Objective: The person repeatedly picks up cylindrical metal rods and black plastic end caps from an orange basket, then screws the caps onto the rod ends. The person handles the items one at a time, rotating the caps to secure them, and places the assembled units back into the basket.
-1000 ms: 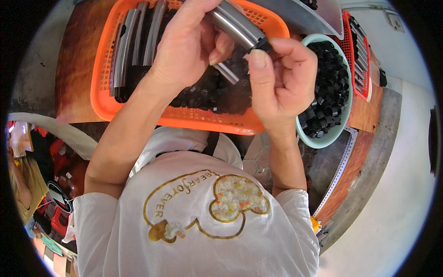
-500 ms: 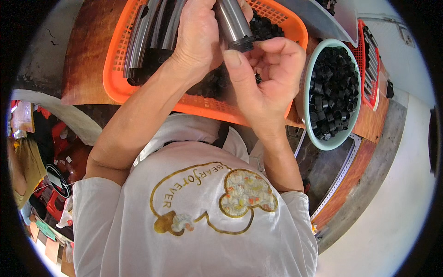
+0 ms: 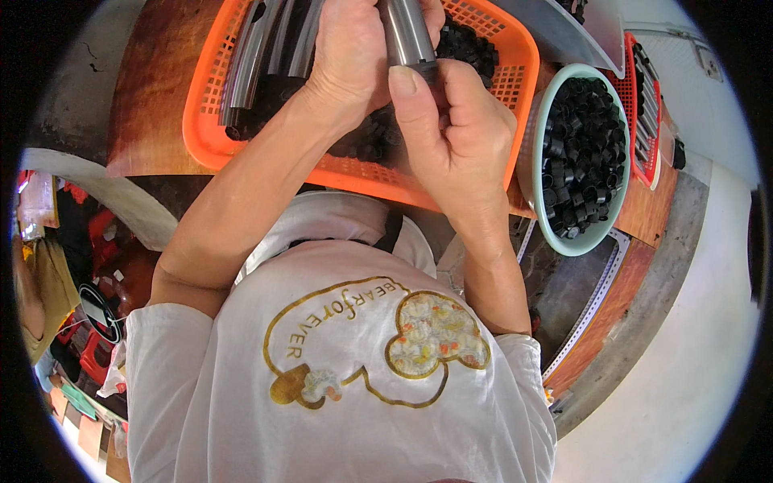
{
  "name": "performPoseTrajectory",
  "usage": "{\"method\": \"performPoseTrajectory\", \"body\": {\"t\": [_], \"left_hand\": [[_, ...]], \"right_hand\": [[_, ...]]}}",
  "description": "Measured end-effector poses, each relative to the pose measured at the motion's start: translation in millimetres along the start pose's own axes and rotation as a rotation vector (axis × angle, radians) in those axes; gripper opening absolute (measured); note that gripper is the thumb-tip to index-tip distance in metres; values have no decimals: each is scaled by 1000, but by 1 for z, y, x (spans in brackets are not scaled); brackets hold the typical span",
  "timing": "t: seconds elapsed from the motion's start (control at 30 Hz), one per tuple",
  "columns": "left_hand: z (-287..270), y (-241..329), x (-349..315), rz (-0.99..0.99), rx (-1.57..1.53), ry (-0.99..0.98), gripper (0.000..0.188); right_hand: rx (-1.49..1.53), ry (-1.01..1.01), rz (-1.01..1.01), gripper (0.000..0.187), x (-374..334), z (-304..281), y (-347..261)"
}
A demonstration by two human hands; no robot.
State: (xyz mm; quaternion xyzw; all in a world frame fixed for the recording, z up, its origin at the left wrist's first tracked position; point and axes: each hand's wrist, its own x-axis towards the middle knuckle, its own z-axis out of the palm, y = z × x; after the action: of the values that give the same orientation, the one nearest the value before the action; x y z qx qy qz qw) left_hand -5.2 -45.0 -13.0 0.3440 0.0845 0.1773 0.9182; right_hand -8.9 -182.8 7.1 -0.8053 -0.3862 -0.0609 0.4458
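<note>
A dark grey, shiny tube (image 3: 407,34) tilts over the orange basket (image 3: 386,187), with my left hand (image 3: 352,60) wrapped round its upper part. At the tube's lower end sits a black plastic end piece (image 3: 427,71), gripped between the thumb and fingers of my right hand (image 3: 459,133). Its lower part is hidden by those fingers. In the basket, several more dark tubes (image 3: 251,60) lie side by side at the left. Small black plastic pieces (image 3: 467,50) are heaped at its far right and beneath my hands.
To the right, a pale green basin (image 3: 538,173) holds many black ring-shaped pieces (image 3: 584,153). Behind it stand a translucent bin (image 3: 576,40) and a red basket (image 3: 632,105) with tubes. The wooden table (image 3: 153,97) shows at the left.
My right fingers have closed round the end piece, which is now pressed flush against the tube's end; before, its ridged part showed below the tube.
</note>
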Motion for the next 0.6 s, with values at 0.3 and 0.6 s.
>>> {"method": "performPoseTrajectory", "body": {"t": [0.3, 0.6], "left_hand": [[3, 4, 0, -21, -35, 29, 37], [0, 6, -2, 2, 47, 57, 35]], "right_hand": [[-99, 114, -139, 41, 1, 7, 3], [52, 111, -20, 39, -3, 9, -2]]}}
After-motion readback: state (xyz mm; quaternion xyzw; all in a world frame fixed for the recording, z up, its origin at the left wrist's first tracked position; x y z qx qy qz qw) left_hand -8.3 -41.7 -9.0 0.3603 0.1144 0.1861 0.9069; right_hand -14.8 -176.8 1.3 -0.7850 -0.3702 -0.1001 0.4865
